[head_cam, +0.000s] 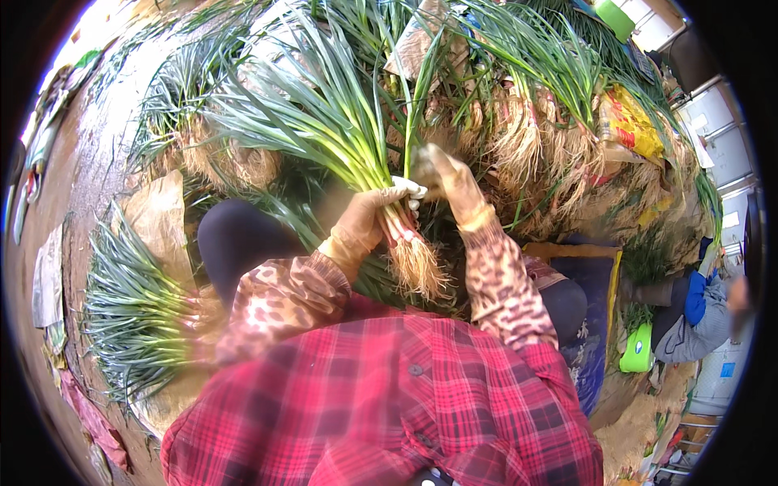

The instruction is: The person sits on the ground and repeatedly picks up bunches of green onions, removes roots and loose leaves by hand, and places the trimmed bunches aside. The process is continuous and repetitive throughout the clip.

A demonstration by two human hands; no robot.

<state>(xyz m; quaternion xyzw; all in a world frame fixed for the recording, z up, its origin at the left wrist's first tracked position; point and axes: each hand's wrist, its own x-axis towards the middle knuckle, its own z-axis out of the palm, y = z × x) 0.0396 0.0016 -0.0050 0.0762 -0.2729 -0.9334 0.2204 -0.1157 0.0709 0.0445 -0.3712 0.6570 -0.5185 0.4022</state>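
In front of my chest, my left hand (368,215) is closed round the pale lower stems of a bunch of green garlic (346,130). The leaves fan up and to the left, while reddish stem bases and tan stringy roots hang below my fist. A separate stalk (414,112) stands upright just right of the bunch, its lower end at my left fingertips. My right hand (447,176) is raised beside that stalk and blurred, so its grip on it is unclear. Both hands wear thin gloves, with white coverings on the left fingertips.
Rooted plants lie heaped (529,127) ahead and right, with a yellow bag (632,124) among them. More bundles lie far left (182,115) and near left (140,316). A dark blue sack (580,304) is by my right knee. Another person (693,322) sits at right on a green stool (637,349).
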